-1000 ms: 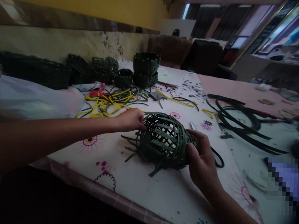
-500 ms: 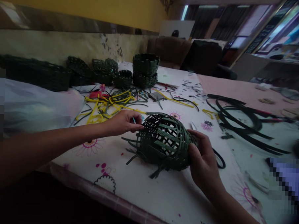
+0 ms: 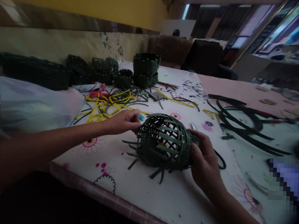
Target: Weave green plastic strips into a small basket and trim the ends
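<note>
A dark green woven basket point(image 3: 166, 139) lies on its side on the flowered tablecloth, its open rim with loose strip ends facing left. My right hand point(image 3: 205, 157) is closed on the basket's right side, thumb in front and fingers behind. At the upper left of the rim, my left hand point(image 3: 129, 121) is closed in a pinch on a green strip end, mostly hidden by the fingers. Several unwoven strip ends point(image 3: 132, 157) stick out at the lower left. A small yellow piece shows through the weave.
Finished green baskets point(image 3: 146, 69) stand along the wall at the back. Cut yellow and green strips point(image 3: 115, 102) are heaped behind my left hand. A coil of dark strip point(image 3: 248, 119) lies right, a plastic bag point(image 3: 38, 104) left. A pointed metal tool point(image 3: 194, 125) lies behind the basket.
My left hand has shifted slightly left and its fingers have closed more at the rim. The basket has turned a little, and the lower strip ends now hang differently. My right hand keeps its hold.
</note>
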`<action>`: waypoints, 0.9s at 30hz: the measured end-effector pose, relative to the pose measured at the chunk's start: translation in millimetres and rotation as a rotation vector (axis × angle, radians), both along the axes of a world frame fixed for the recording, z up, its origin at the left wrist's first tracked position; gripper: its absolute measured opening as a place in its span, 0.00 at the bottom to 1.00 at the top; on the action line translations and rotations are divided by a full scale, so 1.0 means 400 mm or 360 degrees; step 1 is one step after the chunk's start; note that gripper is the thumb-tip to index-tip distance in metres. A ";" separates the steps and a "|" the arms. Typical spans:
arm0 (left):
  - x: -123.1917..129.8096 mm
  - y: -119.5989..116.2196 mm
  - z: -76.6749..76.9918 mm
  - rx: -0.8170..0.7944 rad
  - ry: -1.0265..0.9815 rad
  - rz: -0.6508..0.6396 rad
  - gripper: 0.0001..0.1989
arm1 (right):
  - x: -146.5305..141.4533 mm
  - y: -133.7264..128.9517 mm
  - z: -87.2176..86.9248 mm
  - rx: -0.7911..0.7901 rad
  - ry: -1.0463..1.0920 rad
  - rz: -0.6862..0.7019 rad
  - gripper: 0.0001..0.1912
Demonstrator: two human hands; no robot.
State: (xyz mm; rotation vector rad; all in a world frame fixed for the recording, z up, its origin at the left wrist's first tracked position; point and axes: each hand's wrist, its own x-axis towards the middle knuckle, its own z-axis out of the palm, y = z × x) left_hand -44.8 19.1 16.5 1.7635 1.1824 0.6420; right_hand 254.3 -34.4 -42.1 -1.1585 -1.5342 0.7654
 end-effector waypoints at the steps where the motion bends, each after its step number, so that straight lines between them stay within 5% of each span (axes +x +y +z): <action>1: 0.004 -0.003 0.003 0.0045 0.0071 0.0029 0.08 | 0.000 -0.001 0.000 -0.0005 -0.0008 -0.0004 0.20; 13: 0.061 -0.021 0.054 0.0422 0.0783 0.0193 0.10 | -0.001 0.002 0.000 -0.0027 -0.0024 -0.0040 0.20; 21: 0.079 -0.015 0.084 0.0440 0.1047 0.0166 0.06 | 0.002 0.003 -0.004 -0.0075 0.0006 -0.0042 0.21; 27: 0.077 0.002 0.087 0.0258 0.0941 0.0088 0.03 | 0.004 0.005 -0.008 -0.0068 0.0025 -0.0016 0.20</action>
